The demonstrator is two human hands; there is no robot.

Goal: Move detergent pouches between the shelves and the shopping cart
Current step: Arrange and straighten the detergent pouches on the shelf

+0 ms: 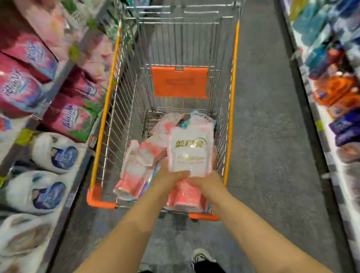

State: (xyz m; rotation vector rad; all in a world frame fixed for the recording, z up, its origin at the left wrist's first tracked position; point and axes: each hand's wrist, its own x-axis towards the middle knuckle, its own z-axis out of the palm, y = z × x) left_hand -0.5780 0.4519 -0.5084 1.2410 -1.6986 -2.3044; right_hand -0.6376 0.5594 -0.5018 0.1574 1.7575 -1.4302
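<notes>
Grips a white-and-pink detergent pouch upright by its bottom edge with left hand and right hand curled round it, just above other pink pouches lying in the shopping cart beside the left shelves.

The shopping cart is silver wire with orange edges. The top detergent pouch is white and pink with gold letters. On the left, the far bags are dark pink and the near bags white and blue.

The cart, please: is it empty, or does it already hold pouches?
Not empty: several pink pouches lie inside the cart, and the left hand and right hand hold a white pouch over them.
</notes>
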